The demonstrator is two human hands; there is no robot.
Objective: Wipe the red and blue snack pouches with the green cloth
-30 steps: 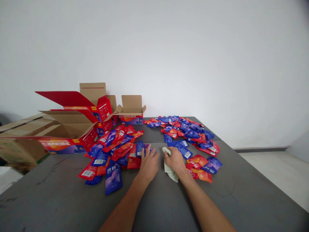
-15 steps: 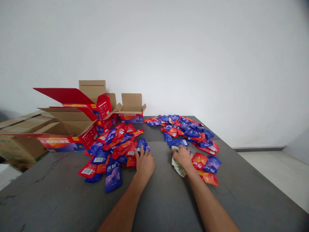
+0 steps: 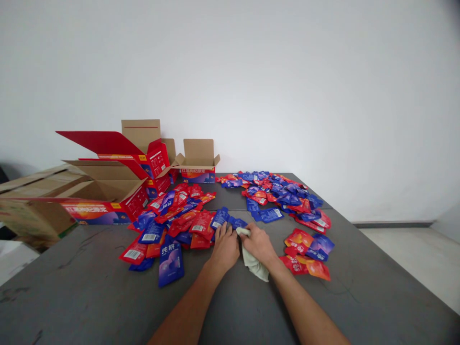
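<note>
- Head view: the left hand (image 3: 226,247) is palm down, its fingers bent and slightly apart at the right edge of the left pouch pile (image 3: 183,220); I cannot tell whether the tips pinch anything.
- The right hand (image 3: 259,244) has its fingers curled together, gripping a pale cloth (image 3: 254,266), whose loose end hangs toward the wearer, below the fingers.
- Just beyond both sets of fingertips lies a blue pouch (image 3: 237,223); whether either hand touches it is unclear.
- Left of the left fingers, the pile's red and blue pouches overlap; at its near edge one upright-printed blue pouch (image 3: 171,263) lies flat.
- Right of the right fingers, a small cluster of red, orange and blue pouches (image 3: 309,251) lies apart from the larger heap.
- Beyond the right fingers, that far heap (image 3: 287,194) spreads to the table's (image 3: 230,311) far end.
- Farther left of the left fingers, past the pile, stands an open red box (image 3: 97,213), with more open red boxes (image 3: 156,160) behind it.
- Well beyond the left fingers, a smaller-looking open box (image 3: 197,176) stands near the wall (image 3: 273,96).
</note>
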